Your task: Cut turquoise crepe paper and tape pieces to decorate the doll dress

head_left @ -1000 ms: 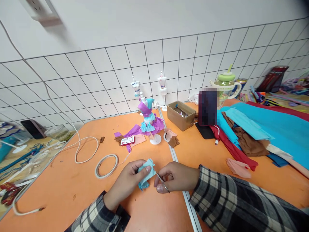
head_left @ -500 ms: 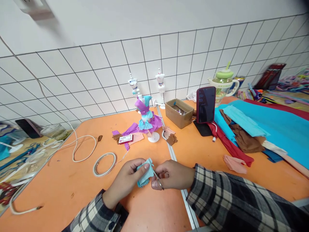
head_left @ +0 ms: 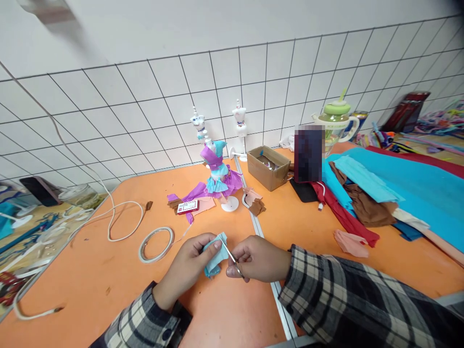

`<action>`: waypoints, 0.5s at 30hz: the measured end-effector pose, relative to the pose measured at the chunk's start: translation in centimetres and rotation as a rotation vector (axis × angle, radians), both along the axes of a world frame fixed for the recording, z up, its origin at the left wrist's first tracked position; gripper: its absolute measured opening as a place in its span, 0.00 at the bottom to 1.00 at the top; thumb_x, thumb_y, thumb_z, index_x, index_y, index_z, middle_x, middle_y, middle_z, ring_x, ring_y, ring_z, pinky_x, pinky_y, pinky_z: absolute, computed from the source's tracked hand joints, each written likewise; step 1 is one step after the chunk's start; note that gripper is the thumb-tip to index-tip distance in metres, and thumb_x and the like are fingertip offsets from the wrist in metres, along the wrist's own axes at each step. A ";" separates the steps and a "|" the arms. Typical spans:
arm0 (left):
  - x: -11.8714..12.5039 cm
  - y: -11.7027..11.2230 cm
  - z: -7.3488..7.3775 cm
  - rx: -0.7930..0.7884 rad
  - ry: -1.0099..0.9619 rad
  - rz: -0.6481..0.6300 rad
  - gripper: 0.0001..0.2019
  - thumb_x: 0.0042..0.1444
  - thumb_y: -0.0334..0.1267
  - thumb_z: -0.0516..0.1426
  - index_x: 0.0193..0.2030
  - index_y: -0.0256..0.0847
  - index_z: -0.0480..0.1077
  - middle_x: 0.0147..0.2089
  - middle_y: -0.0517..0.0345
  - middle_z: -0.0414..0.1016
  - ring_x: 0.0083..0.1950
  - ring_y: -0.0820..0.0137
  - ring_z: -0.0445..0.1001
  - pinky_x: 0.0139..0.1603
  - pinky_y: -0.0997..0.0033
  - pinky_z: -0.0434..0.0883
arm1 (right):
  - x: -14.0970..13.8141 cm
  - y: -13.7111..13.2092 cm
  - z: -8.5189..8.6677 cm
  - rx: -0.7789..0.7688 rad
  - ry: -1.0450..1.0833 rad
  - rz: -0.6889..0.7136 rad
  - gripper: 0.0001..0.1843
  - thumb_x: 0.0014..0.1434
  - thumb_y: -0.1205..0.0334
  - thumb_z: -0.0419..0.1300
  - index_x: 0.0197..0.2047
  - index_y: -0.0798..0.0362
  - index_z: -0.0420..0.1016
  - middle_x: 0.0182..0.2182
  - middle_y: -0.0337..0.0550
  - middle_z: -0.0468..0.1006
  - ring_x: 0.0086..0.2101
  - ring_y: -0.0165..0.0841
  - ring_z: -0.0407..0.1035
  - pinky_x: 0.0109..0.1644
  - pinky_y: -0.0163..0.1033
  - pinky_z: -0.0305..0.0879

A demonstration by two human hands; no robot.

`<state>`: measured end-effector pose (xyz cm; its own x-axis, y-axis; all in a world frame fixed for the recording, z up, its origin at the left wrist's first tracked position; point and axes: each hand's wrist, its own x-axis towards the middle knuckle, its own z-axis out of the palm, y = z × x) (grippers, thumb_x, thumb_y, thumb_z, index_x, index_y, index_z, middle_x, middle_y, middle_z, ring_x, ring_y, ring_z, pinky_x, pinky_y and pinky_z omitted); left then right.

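Note:
Between thumb and fingers, my left hand (head_left: 191,260) pinches a folded piece of light blue crepe paper (head_left: 218,259). My right hand (head_left: 256,259) is closed round the handles of small metal scissors (head_left: 230,254), whose blades point up and left along the paper's upper right edge. Beyond my hands a miniature dress form (head_left: 216,166) stands on a white round base, dressed in purple and light blue paper. At its foot lie a small red-and-white box (head_left: 188,207) and paper scraps. A roll of white tape (head_left: 155,245) rests left of my left hand.
A cardboard box (head_left: 268,167) sits behind, beside a phone (head_left: 309,154) on a stand. Coloured paper sheets (head_left: 416,179) cover the right side, near a green-lidded jug (head_left: 336,125). Two white dress forms stand by the tiled wall. A white cable (head_left: 113,212) loops at left.
The scissors have swung up and left, so their blades now show longer against the blue paper. My left hand keeps its pinch on the paper. The whole view has shifted slightly.

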<state>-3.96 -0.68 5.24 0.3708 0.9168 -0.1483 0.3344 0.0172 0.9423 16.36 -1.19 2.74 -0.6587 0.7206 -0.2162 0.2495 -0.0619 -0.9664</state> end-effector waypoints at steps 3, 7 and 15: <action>-0.4 0.0 0.1 0.002 -0.140 0.025 0.25 0.55 0.51 0.62 0.56 0.42 0.65 0.26 0.66 0.66 0.24 0.75 0.65 0.24 0.77 0.65 | 0.1 -0.1 0.3 -0.028 0.059 0.041 0.13 0.54 0.54 0.64 0.31 0.57 0.76 0.19 0.34 0.70 0.22 0.25 0.66 0.29 0.30 0.60; -0.8 0.0 0.2 0.015 -0.233 -0.047 0.27 0.53 0.49 0.64 0.58 0.43 0.67 0.29 0.64 0.68 0.28 0.75 0.68 0.28 0.78 0.67 | -0.1 -0.4 0.1 -0.086 0.174 0.121 0.13 0.53 0.54 0.65 0.32 0.58 0.76 0.22 0.35 0.72 0.24 0.25 0.66 0.31 0.30 0.61; -0.8 0.0 0.5 -0.061 -0.191 -0.065 0.21 0.48 0.53 0.66 0.26 0.35 0.69 0.22 0.61 0.69 0.22 0.77 0.66 0.24 0.78 0.65 | 0.1 -0.4 0.3 -0.122 0.226 0.191 0.21 0.52 0.48 0.66 0.38 0.58 0.76 0.26 0.37 0.73 0.24 0.22 0.62 0.27 0.27 0.57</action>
<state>-4.72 -0.67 5.74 0.4554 0.8816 -0.1240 0.1520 0.0602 0.9865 16.49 -1.62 2.99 -0.8211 0.5568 -0.1260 0.0474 -0.1534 -0.9870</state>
